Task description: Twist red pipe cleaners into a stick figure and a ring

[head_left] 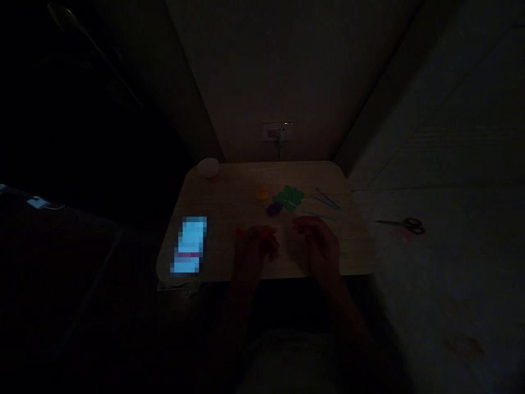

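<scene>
In the dim light my left hand point(256, 249) is closed around a small red piece point(266, 233), whose kind I cannot make out. More red shows at the hand's left edge. My right hand point(318, 243) hovers over the table just to the right, fingers loosely curved and thumb a little apart, with nothing visible in it. Beyond the hands lie green leaf-shaped pieces point(290, 197), a dark purple piece point(274, 209) and an orange piece point(262, 192). Several thin blue-green sticks point(326, 200) rest to their right.
A phone with a lit, blurred screen point(189, 245) lies on the left of the small wooden table point(233, 205). A round pale tub point(209, 168) stands at the far left corner. Scissors point(412, 225) lie on the pale surface to the right. A wall socket point(278, 132) holds a plug.
</scene>
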